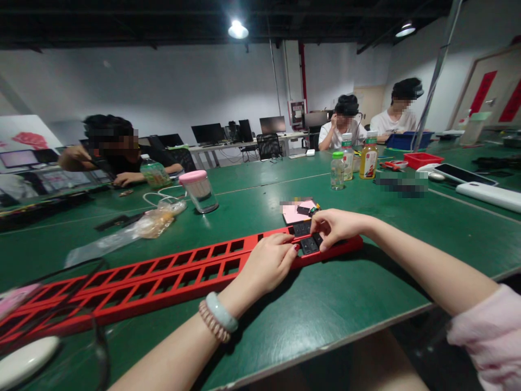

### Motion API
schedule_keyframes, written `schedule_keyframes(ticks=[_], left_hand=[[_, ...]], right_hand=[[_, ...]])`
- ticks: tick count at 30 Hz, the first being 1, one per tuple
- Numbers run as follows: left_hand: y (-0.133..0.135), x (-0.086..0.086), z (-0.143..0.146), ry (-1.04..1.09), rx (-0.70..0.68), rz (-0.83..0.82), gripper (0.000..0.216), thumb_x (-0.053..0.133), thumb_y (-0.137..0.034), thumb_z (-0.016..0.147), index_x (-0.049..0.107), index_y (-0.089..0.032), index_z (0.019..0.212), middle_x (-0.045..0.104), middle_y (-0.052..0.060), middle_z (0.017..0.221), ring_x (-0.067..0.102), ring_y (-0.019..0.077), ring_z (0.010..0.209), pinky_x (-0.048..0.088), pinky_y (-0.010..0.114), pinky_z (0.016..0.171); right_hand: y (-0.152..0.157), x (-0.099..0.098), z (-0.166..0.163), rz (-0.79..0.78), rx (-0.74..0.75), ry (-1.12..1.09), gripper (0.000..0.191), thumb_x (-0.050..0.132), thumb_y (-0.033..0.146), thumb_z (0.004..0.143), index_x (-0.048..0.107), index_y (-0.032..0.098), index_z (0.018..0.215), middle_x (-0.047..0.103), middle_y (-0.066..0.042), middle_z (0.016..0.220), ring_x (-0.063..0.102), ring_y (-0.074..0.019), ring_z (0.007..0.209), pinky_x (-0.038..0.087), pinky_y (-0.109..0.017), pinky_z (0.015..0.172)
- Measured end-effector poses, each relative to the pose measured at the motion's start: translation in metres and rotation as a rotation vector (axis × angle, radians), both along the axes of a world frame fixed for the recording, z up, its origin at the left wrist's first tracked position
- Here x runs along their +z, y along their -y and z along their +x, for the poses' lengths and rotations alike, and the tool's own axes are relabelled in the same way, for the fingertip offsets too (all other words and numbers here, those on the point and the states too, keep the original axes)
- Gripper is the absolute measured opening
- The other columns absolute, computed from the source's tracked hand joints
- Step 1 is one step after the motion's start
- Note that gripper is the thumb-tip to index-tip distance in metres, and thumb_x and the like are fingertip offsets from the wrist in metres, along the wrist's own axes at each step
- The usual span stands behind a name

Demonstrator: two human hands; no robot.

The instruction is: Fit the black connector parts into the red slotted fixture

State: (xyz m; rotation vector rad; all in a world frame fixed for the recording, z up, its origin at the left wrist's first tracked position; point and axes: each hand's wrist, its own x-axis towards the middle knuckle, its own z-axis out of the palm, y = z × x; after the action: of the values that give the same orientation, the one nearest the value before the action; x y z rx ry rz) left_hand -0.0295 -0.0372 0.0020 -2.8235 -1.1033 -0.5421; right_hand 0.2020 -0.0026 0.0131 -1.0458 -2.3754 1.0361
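Note:
A long red rack (166, 283) with two rows of square openings lies across the green table. Its right end holds several black square plastic parts (309, 245), set side by side in the openings. My left hand (271, 259) rests palm down on the rack, fingers stretched toward these parts and its thumb beside the nearest one. Over the right end, my right hand (336, 227) has its thumb and fingers pinched on a black plastic part (318, 239), mostly hidden by the fingers. Just behind the rack lies a pink pad (291, 212) with a small black piece on it.
A pink-lidded jar (200, 191), a clear plastic bag (122, 236) and several bottles (368, 157) stand or lie beyond the rack. A red tray (422, 159) is farther right. At the lower left is a white oval object (28, 358). Other people sit across the table.

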Motion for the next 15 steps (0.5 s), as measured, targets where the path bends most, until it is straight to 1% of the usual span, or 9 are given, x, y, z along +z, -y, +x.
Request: schedule_keyframes(ticks=[3,7,15], left_hand=[[0.0,-0.0005,0.0,-0.001,0.001,0.009,0.037,0.03,-0.028,0.092,0.062,-0.014,0.103,0.058,0.008,0.111,0.052,0.0207,0.103,0.04,0.035,0.093],[0.0006,-0.0004,-0.0002,-0.01,-0.011,0.009,0.038,0.029,-0.028,0.093,0.064,-0.015,0.099,0.058,0.008,0.112,0.051,0.0206,0.103,0.04,0.035,0.093],[0.0002,-0.0001,0.0005,0.008,-0.011,0.001,0.037,0.03,-0.028,0.093,0.064,-0.015,0.1,0.058,0.007,0.112,0.051,0.0203,0.103,0.039,0.035,0.093]], right_hand=[[0.0011,0.0013,-0.0009,0.027,-0.011,0.028,0.047,0.074,0.039,0.054,0.054,0.014,0.088,0.052,0.004,0.065,0.047,-0.009,0.057,0.033,-0.02,0.049],[0.0021,0.0029,-0.0023,0.054,-0.017,0.056,0.046,0.074,0.039,0.054,0.054,0.014,0.087,0.052,0.003,0.066,0.047,-0.0093,0.057,0.032,-0.021,0.049],[0.004,0.0031,-0.0035,0.091,-0.017,0.072,0.043,0.074,0.038,0.054,0.054,0.014,0.083,0.051,0.003,0.066,0.046,-0.0096,0.058,0.034,-0.021,0.051]])
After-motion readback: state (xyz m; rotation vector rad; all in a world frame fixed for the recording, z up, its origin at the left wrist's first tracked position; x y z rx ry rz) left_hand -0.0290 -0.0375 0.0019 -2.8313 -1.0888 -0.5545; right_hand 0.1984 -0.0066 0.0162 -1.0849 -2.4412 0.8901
